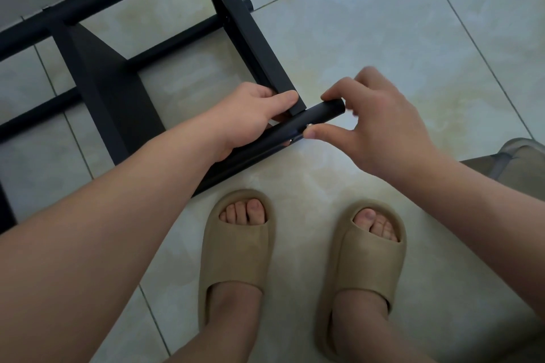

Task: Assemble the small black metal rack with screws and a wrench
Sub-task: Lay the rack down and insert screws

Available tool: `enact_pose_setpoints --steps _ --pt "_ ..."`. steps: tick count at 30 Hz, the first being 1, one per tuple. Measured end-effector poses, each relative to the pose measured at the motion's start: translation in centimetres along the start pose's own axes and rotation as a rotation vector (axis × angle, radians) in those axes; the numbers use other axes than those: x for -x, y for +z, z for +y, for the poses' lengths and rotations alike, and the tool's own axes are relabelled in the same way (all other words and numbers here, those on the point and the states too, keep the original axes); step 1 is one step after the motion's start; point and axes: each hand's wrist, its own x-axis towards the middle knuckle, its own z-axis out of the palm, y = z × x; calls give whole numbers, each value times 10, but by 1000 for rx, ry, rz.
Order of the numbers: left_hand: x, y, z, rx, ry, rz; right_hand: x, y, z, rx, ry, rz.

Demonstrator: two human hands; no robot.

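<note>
While the left hand [253,115] grips the side frame [277,68] corner to keep the joint lined up, the right hand [383,127] pinches the crossbar [323,113] end, thumb on a small screw [309,126] (finger-starting it, I'd guess). The black rack [103,82] sits on the tiled floor [383,23] by my feet.

**One camera, looking down from the head**

There is only one view. The camera sits on the person's head and looks forward and down, almost straight at the floor [383,23]. It is close. Both bare arms come in from the bottom corners. The left hand [250,118] and the right hand [383,127] sit near the middle of the picture, both holding the black rack [112,91]. The feet in tan slippers [236,250] show right below the hands. The rack runs out of the picture at the top and the left.
</note>
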Motion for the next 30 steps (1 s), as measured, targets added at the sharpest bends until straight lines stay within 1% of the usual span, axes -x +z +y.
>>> enact_pose_setpoints --steps 3,5,7,11,17,19,22,24,27,30 --pt "2 4 -3 -28 9 17 -2 -1 2 -43 -170 -48" --pt "2 5 -3 -35 6 20 -5 0 3 -118 -163 -114" --pt "1 5 -4 -46 2 29 -7 0 5 -152 -147 -144" --pt "-1 6 -6 -135 27 99 -9 -1 8 -170 -140 -127" --pt "0 7 -6 -152 21 126 -9 1 9 -147 -176 -133" --pt "1 8 -4 -161 20 125 -15 -2 10 -117 -162 -197" --pt "3 10 -3 -184 27 135 -27 -9 11 -66 -58 -401" --pt "5 12 -3 -202 36 153 -30 -9 11 -86 -39 -446" --pt "9 14 0 -229 47 171 -29 -5 12 -98 -131 -387" --pt "11 15 3 -228 47 175 -17 -1 14 -102 -319 -174"
